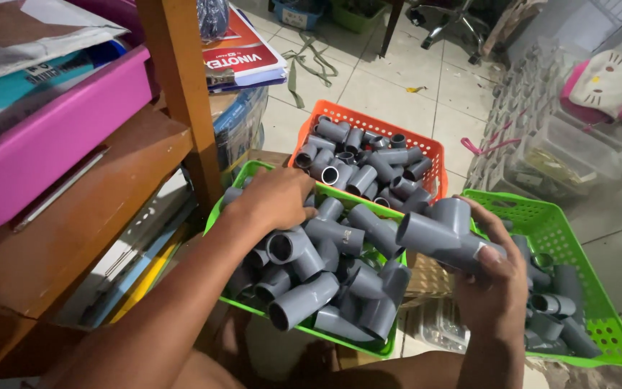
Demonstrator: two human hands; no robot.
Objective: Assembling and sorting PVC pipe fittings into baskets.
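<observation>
My right hand (494,277) grips a grey plastic tee pipe fitting (440,232), held in the air between two green baskets. My left hand (276,198) reaches into the middle green basket (311,331), fingers curled down among its heap of grey pipe fittings (322,277); what the fingers hold is hidden. The green basket on the right (599,317) holds several grey fittings (552,306) along its left side. Behind them an orange basket (368,122) is piled with more grey fittings (365,162).
A wooden shelf unit (181,94) stands at left with a pink tray (52,137) of papers. Magazines (242,54) lie behind the post. Clear plastic containers (556,144) and a pink-and-white bag (606,83) sit at right. The floor (397,86) is pale tile.
</observation>
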